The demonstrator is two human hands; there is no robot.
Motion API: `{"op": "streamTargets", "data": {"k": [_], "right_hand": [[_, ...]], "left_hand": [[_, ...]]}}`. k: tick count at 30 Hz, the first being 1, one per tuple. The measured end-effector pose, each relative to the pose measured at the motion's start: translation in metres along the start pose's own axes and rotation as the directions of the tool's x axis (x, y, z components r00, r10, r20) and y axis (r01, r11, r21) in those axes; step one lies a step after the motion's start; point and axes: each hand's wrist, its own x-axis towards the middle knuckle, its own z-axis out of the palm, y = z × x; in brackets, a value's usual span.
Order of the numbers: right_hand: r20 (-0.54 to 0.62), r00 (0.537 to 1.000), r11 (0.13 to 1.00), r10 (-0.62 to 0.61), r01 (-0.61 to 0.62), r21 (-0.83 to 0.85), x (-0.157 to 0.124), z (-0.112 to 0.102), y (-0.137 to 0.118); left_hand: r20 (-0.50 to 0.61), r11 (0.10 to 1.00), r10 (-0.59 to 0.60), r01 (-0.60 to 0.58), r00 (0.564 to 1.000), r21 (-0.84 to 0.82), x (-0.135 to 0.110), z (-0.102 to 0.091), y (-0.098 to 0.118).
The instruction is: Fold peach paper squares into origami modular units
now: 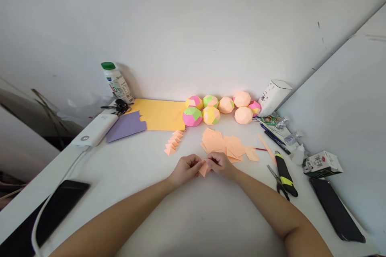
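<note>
Between both hands is a small piece of orange paper (204, 170), partly folded and hanging to a point. My left hand (187, 169) pinches its left side with thumb and fingers. The right edge is pinched by my right hand (221, 164). Just beyond the hands lies a loose pile of flat orange paper pieces (223, 142). A row of folded orange paper units (174, 142) overlaps on the table to the left of the pile. Several faceted paper balls (211, 115) in pink, green, yellow and orange rest against the wall.
Yellow card (163, 116), purple card (126, 126), a bottle (117, 84), keys (121, 106), a white power bank (96, 130) and a phone (64, 200) stand left. Rightward are a utility knife (285, 174), scissors (279, 184), pens (274, 137), a white box (274, 96), a carton (322, 164) and a black case (336, 209).
</note>
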Motion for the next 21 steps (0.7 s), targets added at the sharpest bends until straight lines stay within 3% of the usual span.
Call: {"op": "streamTargets", "data": {"k": [7, 13, 21], "right_hand": [[0.024, 0.999, 0.998, 0.038, -0.039, 0.057, -0.0006, -0.0002, 0.0022], [0.063, 0.997, 0.996, 0.039, -0.044, 0.075, 0.0004, -0.0025, 0.0031], [0.042, 0.995, 0.984, 0.095, -0.1, 0.145, 0.0002, -0.0014, 0.0038]], "left_hand": [[-0.029, 0.996, 0.027, -0.025, 0.999, 0.085, -0.0003, -0.0002, -0.0007], [-0.023, 0.991, 0.123, -0.122, 0.992, 0.054, 0.0012, -0.0011, 0.0039], [-0.056, 0.99, 0.13, -0.127, 0.99, 0.057, 0.0033, -0.0029, 0.0003]]}}
